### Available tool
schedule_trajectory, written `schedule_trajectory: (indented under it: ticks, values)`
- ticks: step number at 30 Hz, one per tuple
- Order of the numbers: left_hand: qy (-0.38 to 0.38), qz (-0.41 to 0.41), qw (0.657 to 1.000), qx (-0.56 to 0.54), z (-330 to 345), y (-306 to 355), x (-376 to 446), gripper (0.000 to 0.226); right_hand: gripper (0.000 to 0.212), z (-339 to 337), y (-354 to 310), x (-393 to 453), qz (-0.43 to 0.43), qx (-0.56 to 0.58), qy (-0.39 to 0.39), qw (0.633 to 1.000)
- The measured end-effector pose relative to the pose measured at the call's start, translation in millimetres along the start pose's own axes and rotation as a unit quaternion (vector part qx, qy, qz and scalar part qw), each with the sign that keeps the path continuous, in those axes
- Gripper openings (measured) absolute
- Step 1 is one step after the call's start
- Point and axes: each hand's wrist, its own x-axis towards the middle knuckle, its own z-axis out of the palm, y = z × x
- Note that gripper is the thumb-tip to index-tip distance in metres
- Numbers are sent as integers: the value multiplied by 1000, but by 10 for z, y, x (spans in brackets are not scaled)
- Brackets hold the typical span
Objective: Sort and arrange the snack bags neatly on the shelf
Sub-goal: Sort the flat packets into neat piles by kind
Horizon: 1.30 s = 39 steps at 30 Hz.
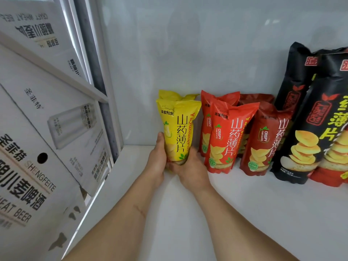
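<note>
A yellow snack bag [178,129] stands upright on the white shelf [244,213], with a second yellow bag [169,95] just behind it. My left hand [157,162] grips its lower left side, thumb up along the edge. My right hand [190,168] cups its base from the right. Immediately to the right stand several red snack bags [229,136] in two rows, upright and close together. Further right stand two tall black snack bags [318,119], partly cut off by the frame edge.
White beer cartons [37,138] fill the neighbouring shelves on the left, behind a white metal upright [105,87]. The white back wall [207,44] rises behind the bags. Bare shelf surface lies in front of the bags and left of the yellow one.
</note>
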Motion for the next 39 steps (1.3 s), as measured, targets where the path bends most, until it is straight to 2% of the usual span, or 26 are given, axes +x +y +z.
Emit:
schedule_trajectory:
  ticks: [5, 8, 10, 12, 14, 16, 18, 20, 24, 27, 31, 35, 39]
  values:
    - [44, 10, 999, 1, -4, -11, -125, 58, 92, -87, 40, -110, -24, -9, -17, 1000]
    - [107, 21, 994, 31, -33, -78, -228, 63, 82, -275, 155, -271, -39, -53, -42, 997]
    - [160, 38, 985, 51, -7, -115, -382, 54, 71, -443, 262, -391, -31, -96, -32, 994]
    - [218, 71, 970, 79, 78, -155, -617, 37, 53, -624, 364, -498, -29, -114, 3, 993]
    - [241, 123, 957, 101, 203, -235, -872, 32, 37, -807, 435, -581, -33, -88, 65, 993]
    - [206, 172, 954, 134, 383, -292, -1071, 29, 34, -943, 482, -610, -37, -35, 123, 991]
    - [135, 207, 955, 165, 616, -298, -1185, 22, 48, -982, 522, -581, -35, 2, 141, 989]
    - [78, 212, 959, 172, 838, -297, -1201, 22, 67, -967, 551, -534, -36, 24, 127, 991]
    - [22, 164, 977, 134, 1067, -368, -983, 57, 84, -954, 573, -415, -7, 34, 88, 996]
    - [-1, 124, 985, 121, 1102, -443, -815, 74, 81, -944, 585, -386, 9, 23, 69, 997]
    - [10, 118, 986, 118, 1098, -441, -829, 75, 69, -965, 565, -403, 7, 5, 31, 999]
    - [18, 132, 981, 141, 1093, -426, -877, 65, 57, -1027, 531, -447, -3, 43, 22, 999]
    - [86, 175, 964, 179, 1097, -443, -1028, 45, 44, -1292, 633, -572, 20, 18, 68, 997]
